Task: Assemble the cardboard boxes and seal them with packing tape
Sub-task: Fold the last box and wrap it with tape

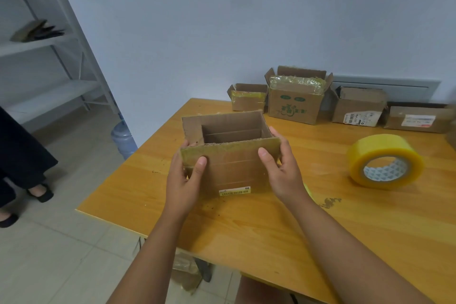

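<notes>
Head view. Open-topped brown cardboard box point(228, 153), standing on orange wooden table point(246, 224); left hand point(183, 180) and right hand point(283, 168) each clasp its near flap. Yellowish translucent tape roll point(385, 161) lies apart, rightward. Advice: fold flaps squarely, edges meeting, before taping.

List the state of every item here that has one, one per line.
held box: top open, flaps up, gripped at both ends
left hand: grips the box
right hand: grips the box
tape roll: resting on the table, untouched
green-print box: flaps open
small left box: flaps open
two labelled boxes: at the table's back edge
</notes>
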The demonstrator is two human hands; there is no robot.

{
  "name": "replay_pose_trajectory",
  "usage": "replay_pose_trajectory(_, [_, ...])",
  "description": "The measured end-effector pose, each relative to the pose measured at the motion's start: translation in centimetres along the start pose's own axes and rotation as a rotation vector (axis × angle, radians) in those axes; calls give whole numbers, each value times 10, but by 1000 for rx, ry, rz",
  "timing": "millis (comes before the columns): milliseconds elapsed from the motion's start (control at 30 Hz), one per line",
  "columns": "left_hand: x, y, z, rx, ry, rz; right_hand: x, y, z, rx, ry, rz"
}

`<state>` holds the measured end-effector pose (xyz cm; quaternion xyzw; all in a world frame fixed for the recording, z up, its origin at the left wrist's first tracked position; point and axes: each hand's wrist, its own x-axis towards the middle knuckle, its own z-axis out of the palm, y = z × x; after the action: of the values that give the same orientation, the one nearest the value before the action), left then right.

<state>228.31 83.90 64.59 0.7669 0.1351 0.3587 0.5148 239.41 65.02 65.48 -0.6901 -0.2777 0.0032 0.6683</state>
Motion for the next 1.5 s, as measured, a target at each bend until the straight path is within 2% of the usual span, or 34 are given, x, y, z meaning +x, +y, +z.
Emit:
replay_pose_trajectory(500, [-1,1,4,-92,37,-78,4,-3,-12,65,-118,108])
replay_pose_trajectory(567, [-2,6,5,-96,48,-97,4,-1,-12,36,-95,100])
replay_pose_trajectory(700, [-5,14,8,-81,92,-122,4,-2,-6,-56,65,65])
replay_pose_trajectory(833, [0,11,9,-16,116,-97,11,-1,-3,-146,93,65])
replay_pose_trajectory(933, [11,10,2,50,44,-123,20,-6,-7,-144,47,137])
replay_pose_trajectory(1100, [48,20,-23,225,-268,-179,43,-19,-16,-172,-143,186])
replay_pose_trajectory(1167, [58,24,-26,256,-328,-162,51,-20,-18,-177,-212,175])
replay_pose_trajectory(1300, [55,20,-22,268,-254,-129,49,-11,-20,-186,-173,158])
replay_pose_trajectory(1433, [39,9,-13,285,-106,-49,35,5,-18,-299,-144,49])
replay_pose_trajectory(1500, [34,7,-9,309,-96,-47,31,8,-18,-350,-157,44])
